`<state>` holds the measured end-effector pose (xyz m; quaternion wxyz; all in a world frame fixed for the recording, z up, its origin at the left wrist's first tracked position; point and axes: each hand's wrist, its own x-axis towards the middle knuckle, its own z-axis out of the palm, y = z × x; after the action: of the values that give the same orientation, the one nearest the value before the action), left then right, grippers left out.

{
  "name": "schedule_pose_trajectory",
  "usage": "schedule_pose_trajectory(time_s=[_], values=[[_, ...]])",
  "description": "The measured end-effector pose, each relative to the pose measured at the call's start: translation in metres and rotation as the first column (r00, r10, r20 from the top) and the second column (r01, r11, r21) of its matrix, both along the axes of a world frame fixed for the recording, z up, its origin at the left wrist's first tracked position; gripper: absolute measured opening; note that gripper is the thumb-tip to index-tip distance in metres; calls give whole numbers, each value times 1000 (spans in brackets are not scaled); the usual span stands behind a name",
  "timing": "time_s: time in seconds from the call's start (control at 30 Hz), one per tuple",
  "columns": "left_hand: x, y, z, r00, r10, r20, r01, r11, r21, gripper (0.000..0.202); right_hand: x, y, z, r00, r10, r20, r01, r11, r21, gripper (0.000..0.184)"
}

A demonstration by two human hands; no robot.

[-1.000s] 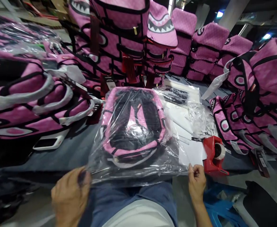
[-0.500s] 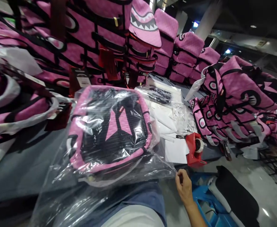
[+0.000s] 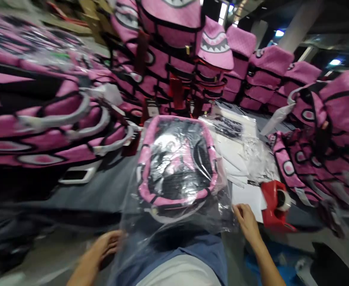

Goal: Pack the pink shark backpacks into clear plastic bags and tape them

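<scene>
One pink-and-black bag (image 3: pixel 179 174) lies flat inside a clear plastic sleeve (image 3: pixel 220 218), near the front edge of the dark-covered desk (image 3: pixel 103 198). Its padded pink rim shows well, but glare on the plastic blurs the ribbed black panel. The sleeve's loose end spills past the desk edge, over the person's lap.

At that end, the right hand (image 3: pixel 248 222) has its fingertips drawn together, apparently pinched on the sleeve's right edge. The left hand (image 3: pixel 107 246) is at the opposite edge, fingers curled; motion blur keeps me from telling whether its grip is clamped on the film or merely beside it.

Half a second ago only the right hand was in view; now the left has come into view as well. I judge that this leaves the loose end attended from both sides.

Just beyond the right hand, white papers (image 3: pixel 247 198) reach up to a red tape dispenser (image 3: pixel 271 204). Left of the sleeve, a white device (image 3: pixel 80 174) with a dark screen lies beside stacked pink bags (image 3: pixel 40 131). More toothed-print pink bags (image 3: pixel 174 67) rise behind.
</scene>
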<state>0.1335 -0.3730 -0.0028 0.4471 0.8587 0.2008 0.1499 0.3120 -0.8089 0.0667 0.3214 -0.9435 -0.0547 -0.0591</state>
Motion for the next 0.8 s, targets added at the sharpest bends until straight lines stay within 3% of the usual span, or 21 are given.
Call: schedule_pose_trajectory(time_s=[0.1, 0.17, 0.3, 0.4, 0.53, 0.67, 0.73, 0.8], values=[[-14, -18, 30, 981, 165, -101, -187, 942, -278, 70, 3, 7, -11, 998, -42, 53, 45, 997, -57, 68], [-8, -31, 41, 963, 248, -106, -268, 922, -278, 73, 0, 6, -16, 991, -130, 16, 131, 988, -87, 68], [1, -36, 44, 917, 373, -144, -396, 896, -201, 76, -7, 7, -13, 972, -234, 18, 234, 956, -178, 73], [1, -28, 42, 892, 402, -207, -449, 841, -303, 72, -6, 9, -3, 984, -168, 57, 175, 974, -144, 75], [2, -28, 44, 915, 326, -237, -403, 750, -525, 78, -4, 8, 4, 992, -109, 58, 110, 994, -15, 71], [3, -25, 51, 889, 420, -182, -453, 746, -488, 79, 1, 6, 3, 986, -162, -22, 164, 970, 181, 65], [4, -15, 55, 868, 477, -134, -467, 698, -543, 80, 6, 4, 1, 968, -156, -197, 219, 907, 359, 60], [6, -4, 60, 876, 472, -98, -413, 630, -658, 87, 9, 1, 0, 920, -72, -385, 287, 791, 540, 60]])
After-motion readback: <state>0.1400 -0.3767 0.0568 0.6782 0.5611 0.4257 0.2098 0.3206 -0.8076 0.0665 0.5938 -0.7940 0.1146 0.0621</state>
